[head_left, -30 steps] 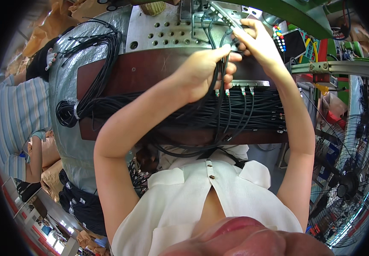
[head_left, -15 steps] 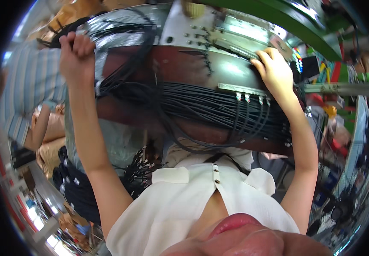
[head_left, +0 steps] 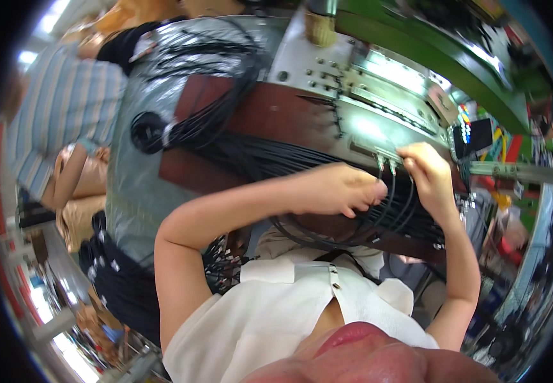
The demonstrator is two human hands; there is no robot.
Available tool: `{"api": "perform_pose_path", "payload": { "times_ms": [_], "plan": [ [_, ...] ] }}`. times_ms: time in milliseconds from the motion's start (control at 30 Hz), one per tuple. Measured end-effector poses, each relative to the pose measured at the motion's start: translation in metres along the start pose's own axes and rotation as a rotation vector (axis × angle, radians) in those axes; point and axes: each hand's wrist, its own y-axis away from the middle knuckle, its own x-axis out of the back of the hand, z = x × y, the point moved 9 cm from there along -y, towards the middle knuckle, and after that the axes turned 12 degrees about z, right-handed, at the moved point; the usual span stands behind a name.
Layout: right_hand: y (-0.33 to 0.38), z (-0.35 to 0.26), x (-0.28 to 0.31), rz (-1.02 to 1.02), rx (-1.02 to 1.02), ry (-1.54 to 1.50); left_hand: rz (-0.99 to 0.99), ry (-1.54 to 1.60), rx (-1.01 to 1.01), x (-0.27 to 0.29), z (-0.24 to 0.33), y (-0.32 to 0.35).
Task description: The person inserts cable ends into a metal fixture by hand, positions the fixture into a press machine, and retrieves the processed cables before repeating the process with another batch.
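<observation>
Left hand (head_left: 337, 190) clenched on black cables (head_left: 327, 163); right hand (head_left: 426, 175) pinching a cable plug (head_left: 391, 167).

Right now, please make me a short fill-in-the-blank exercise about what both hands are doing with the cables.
1. The left hand and the right hand work on thin cables of ____ colour.
2. The cable bundle lies on a ____ board.
3. The person wears a ____ shirt.
4. A co-worker on the left wears a ____ shirt.

Missing words: black; brown; white; striped
</observation>
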Motion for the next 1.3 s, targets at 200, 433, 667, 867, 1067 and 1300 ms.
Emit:
{"api": "perform_pose_path", "payload": {
  "times_ms": [200, 433, 667, 867, 1067, 1300],
  "plan": [
    [-0.100, 0.049, 0.013, 0.282, 0.351, 0.457, 0.203, 0.717, 0.271, 0.015, 0.046, -0.084],
    [-0.143, 0.100, 0.019, 0.224, 0.115, 0.838, 0.244, 0.609, -0.003, 0.085, 0.076, -0.166],
    [-0.150, 0.112, 0.037, 0.303, -0.012, 0.739, 0.111, 0.740, -0.009, 0.095, 0.051, -0.179],
    [-0.113, 0.072, 0.014, 0.284, 0.287, 0.780, 0.808, -0.984, -1.049, 0.109, 0.142, -0.090],
    [-0.094, 0.067, -0.003, 0.117, 0.417, 0.996, 0.622, -0.934, -1.106, 0.108, 0.135, -0.111],
    [-0.111, 0.082, 0.014, 0.150, -0.005, 0.763, 0.686, -1.116, -1.022, 0.107, 0.131, -0.119]
  ]
}}
